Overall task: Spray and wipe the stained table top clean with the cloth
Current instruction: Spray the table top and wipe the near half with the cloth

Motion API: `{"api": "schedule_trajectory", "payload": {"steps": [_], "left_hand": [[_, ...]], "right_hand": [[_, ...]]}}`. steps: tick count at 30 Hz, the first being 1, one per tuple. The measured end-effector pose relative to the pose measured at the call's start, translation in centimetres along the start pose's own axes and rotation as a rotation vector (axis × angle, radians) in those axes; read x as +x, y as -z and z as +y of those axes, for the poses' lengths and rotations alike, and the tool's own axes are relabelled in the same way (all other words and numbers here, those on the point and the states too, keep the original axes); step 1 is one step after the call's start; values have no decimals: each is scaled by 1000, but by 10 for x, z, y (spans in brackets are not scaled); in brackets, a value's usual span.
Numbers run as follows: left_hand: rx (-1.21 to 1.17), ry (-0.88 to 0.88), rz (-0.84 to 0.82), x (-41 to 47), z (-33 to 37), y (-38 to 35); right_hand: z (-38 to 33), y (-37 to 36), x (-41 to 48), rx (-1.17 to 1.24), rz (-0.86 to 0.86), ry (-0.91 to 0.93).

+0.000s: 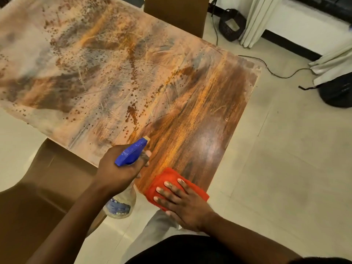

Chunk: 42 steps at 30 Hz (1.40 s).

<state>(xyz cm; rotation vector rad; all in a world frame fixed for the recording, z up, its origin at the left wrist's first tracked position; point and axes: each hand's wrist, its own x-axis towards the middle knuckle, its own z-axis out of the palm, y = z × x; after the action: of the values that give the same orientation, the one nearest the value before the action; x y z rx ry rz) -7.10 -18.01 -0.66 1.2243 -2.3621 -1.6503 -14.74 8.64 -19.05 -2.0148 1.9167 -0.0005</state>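
At the near corner of the table (pixel 219 103), a person is pressing the right hand (pixel 182 204), fingers spread flat, onto a folded red cloth (pixel 167 180) while the left hand (pixel 118 168) is gripping a spray bottle (pixel 131 153), its blue nozzle pointing away toward the stains (pixel 95 73). Those streaks and droplets are lying ahead and to the left of both hands, the left one nearer them, while the wood beside the cloth is looking clean. A blue label on the bottle is too blurred to read.

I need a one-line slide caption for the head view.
Left hand aims spray bottle; right hand presses cloth on table.
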Motion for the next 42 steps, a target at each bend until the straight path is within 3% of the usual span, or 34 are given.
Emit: {"api": "schedule_trajectory", "payload": {"steps": [4, 13, 20, 23, 26, 32, 35, 37, 42], "left_hand": [[51, -24, 13, 14, 7, -16], [40, 41, 81, 41, 34, -40], [-10, 70, 140, 54, 59, -44], [-20, 84, 167, 56, 64, -46], [-29, 101, 170, 58, 73, -49], [39, 137, 226, 68, 85, -52], [72, 125, 236, 72, 91, -55], [96, 111, 237, 74, 95, -56], [64, 105, 227, 88, 102, -66]], "right_hand": [[50, 3, -41, -39, -5, -4], [220, 61, -39, 10, 40, -424], [346, 134, 32, 221, 56, -814], [368, 154, 88, 277, 28, -865], [356, 162, 143, 253, 6, -761], [248, 140, 205, 107, -77, -314], [182, 116, 190, 73, -131, -48], [153, 97, 166, 57, -74, 100], [161, 58, 91, -9, 37, 253]]}}
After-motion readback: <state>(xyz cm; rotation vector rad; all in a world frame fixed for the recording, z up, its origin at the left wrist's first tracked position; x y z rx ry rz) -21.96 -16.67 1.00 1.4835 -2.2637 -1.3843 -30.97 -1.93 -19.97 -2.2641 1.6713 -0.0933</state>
